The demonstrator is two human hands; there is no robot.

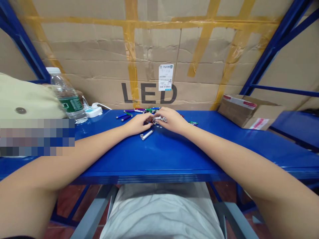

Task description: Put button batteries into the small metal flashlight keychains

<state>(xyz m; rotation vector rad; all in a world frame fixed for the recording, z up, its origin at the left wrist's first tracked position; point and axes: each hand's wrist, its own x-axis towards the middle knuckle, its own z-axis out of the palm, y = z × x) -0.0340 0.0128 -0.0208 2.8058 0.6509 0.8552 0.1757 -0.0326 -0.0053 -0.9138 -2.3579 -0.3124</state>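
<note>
Working over a blue steel bench, both forearms reach in from the lower corners and meet near the middle of the bench top. The right hand is curled closed over a small silver metal fitting, apparently gripping it with the fingertips, though the fingers hide part of it. The left hand is stretched out with its fingers extended toward the same fitting, either touching it or just beside it; whether they grip it, I cannot tell. Just below the fitting lie several tiny round button cells, and near the left fingers rests a silver metal tube. Behind the hands, a loose scatter of slim tubes in blue, purple, green and red lies along the back of the bench. For parts this small, steady fingertip pressure works best, with both hands kept low and close together so that nothing rolls away. A clear plastic water bottle and a white power strip stand at the back left, before a taped cardboard carton printed "LED". A smaller opened cardboard box sits at the right end.
</note>
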